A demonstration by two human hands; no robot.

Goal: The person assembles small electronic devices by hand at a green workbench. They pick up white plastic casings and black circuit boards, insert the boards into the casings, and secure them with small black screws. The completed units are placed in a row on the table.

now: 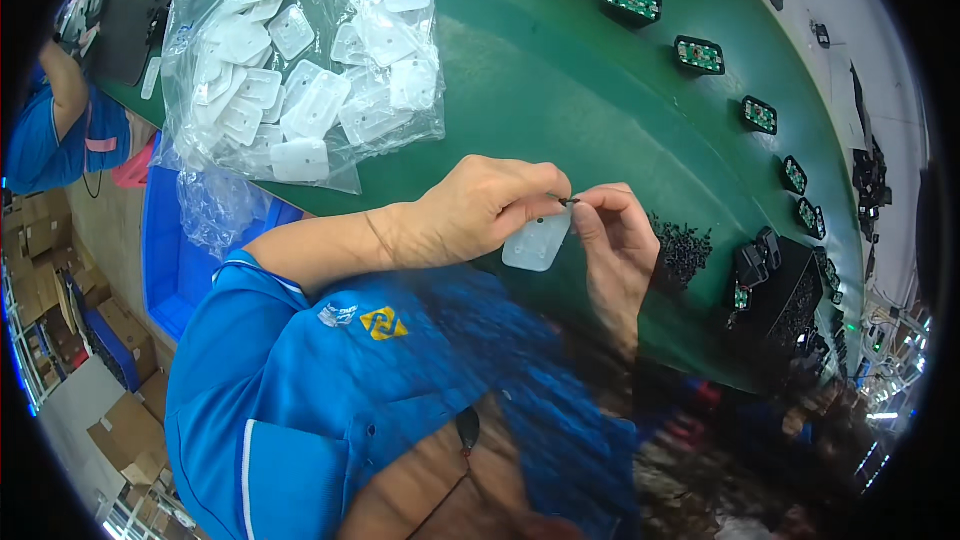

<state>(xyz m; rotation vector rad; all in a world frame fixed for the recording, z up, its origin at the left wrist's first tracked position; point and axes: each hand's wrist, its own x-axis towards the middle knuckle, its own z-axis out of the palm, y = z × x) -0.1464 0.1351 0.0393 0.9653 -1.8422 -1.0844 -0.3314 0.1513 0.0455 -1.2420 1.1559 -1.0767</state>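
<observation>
My left hand (490, 202) pinches a translucent white plastic cover (537, 243), a rounded rectangle with small holes, by its upper edge. Close against it, the thumb and forefinger of my right hand (615, 230) are closed on a small black part (569, 202) at the cover's upper corner. Both fingertips nearly meet there, so the exact shape of the black part is hidden. Just right of my right hand lies a loose pile of small black parts (684, 248) on the green table (520, 70).
A clear plastic bag (350, 175) with many similar white covers lies at upper left. Black housings with green circuit boards (698, 55) form a curved row along the far right. A black box (790, 285) stands at right, a blue bin (170, 270) at left. Another person's arm (65, 90) shows far left.
</observation>
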